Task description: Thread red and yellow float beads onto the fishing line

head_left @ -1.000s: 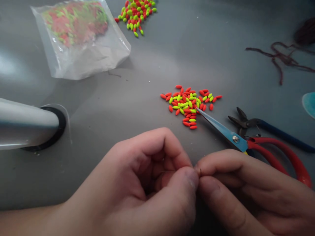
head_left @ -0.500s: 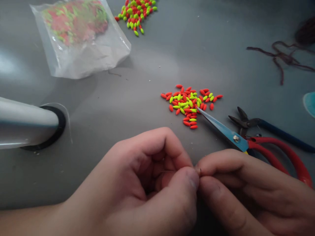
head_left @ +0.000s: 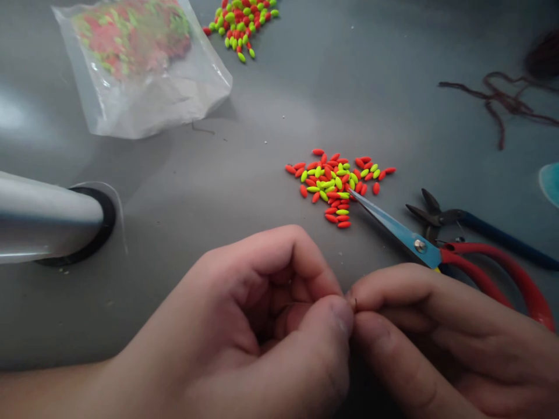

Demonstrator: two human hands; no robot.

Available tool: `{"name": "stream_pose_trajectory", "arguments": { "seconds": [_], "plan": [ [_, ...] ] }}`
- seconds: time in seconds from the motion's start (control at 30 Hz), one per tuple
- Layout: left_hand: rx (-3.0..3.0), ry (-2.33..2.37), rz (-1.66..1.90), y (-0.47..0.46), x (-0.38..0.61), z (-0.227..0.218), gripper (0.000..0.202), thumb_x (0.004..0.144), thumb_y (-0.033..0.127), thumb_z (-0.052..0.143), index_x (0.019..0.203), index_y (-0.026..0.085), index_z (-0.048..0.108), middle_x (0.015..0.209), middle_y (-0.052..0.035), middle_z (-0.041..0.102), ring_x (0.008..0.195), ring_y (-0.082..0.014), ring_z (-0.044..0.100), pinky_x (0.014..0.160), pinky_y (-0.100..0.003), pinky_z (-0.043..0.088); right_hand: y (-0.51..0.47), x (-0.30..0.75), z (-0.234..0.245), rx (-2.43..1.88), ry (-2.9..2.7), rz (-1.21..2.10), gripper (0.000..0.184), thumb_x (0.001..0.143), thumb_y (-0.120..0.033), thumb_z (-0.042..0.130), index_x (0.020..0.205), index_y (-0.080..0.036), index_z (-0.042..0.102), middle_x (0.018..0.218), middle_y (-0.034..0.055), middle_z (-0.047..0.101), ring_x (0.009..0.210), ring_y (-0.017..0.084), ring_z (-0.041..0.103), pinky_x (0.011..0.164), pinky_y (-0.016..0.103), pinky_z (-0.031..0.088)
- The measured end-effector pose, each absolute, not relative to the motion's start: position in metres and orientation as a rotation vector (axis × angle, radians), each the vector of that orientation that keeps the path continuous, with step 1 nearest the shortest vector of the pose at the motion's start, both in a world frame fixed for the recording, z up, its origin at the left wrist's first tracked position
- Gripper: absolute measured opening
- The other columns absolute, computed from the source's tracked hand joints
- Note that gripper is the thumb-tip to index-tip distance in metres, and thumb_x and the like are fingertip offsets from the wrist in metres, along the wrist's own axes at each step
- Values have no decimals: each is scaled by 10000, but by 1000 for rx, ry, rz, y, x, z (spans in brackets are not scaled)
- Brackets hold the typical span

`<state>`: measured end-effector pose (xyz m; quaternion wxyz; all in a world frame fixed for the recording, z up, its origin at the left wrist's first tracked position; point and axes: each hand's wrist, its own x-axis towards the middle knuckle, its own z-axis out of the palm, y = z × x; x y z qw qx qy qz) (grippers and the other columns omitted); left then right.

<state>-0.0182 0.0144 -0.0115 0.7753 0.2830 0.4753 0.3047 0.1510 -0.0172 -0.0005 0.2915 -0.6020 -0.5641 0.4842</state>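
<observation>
My left hand (head_left: 262, 326) is closed in a pinch at the lower middle, its thumb and index tips pressed together. A thin strand (head_left: 299, 304) crosses the hollow of this hand toward the fingertips. My right hand (head_left: 437, 337) pinches from the right, its fingertips meeting those of the left. A tiny dark curved piece (head_left: 356, 304) shows at the right fingertips; the rest of it is hidden. Just beyond the hands lies a pile of red and yellow-green oval beads (head_left: 334, 183). Red-handled scissors (head_left: 419, 247) rest partly behind my right hand, their tip touching the beads.
Blue-handled cutting pliers (head_left: 463, 221) lie beside the scissors. A clear plastic bag (head_left: 174, 105) of similar beads sits at upper left, with a second bead pile (head_left: 240, 23) near it. Dark yarn (head_left: 502, 96) is at upper right. A pale cylinder with a black rim (head_left: 52, 218) juts in from the left.
Almost nothing differs. Both hands keep the same pinch, fingertips together, and the beads and tools stay where they were; the view has shifted very slightly.
</observation>
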Motion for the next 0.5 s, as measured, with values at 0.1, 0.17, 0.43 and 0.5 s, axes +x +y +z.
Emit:
{"name": "stream_pose_trajectory", "arguments": {
  "seconds": [0.1, 0.17, 0.43, 0.5],
  "plan": [
    [573, 1008, 657, 13, -18, -12, 164, 784, 207, 667, 647, 231, 582, 499, 45, 491, 409, -80, 384, 335, -141, 256, -18, 150, 0, -1617, -1475, 1304, 210, 1008, -168, 680, 959, -372, 687, 677, -128, 755, 515, 78, 662, 483, 99, 491],
    [597, 1013, 681, 12, -18, -12, 165, 798, 218, 688, 659, 233, 601, 494, 46, 499, 395, -78, 386, 324, -141, 242, -18, 149, 0, -1622, -1464, 1303, 208, 1007, -169, 679, 957, -371, 686, 678, -124, 754, 513, 80, 662, 484, 101, 495],
    [592, 1018, 686, 12, -18, -10, 187, 798, 190, 693, 647, 231, 592, 491, 50, 489, 394, -72, 376, 322, -134, 241, -19, 147, 1, -1650, -1451, 1284, 200, 998, -178, 691, 941, -369, 700, 682, -128, 761, 525, 70, 681, 498, 82, 502],
    [570, 988, 695, 12, -18, -12, 160, 802, 209, 685, 668, 232, 602, 502, 51, 493, 400, -68, 368, 330, -128, 235, -19, 147, 0, -1634, -1442, 1283, 194, 993, -174, 694, 949, -363, 706, 680, -115, 758, 517, 76, 677, 487, 91, 501]
  ]
}}
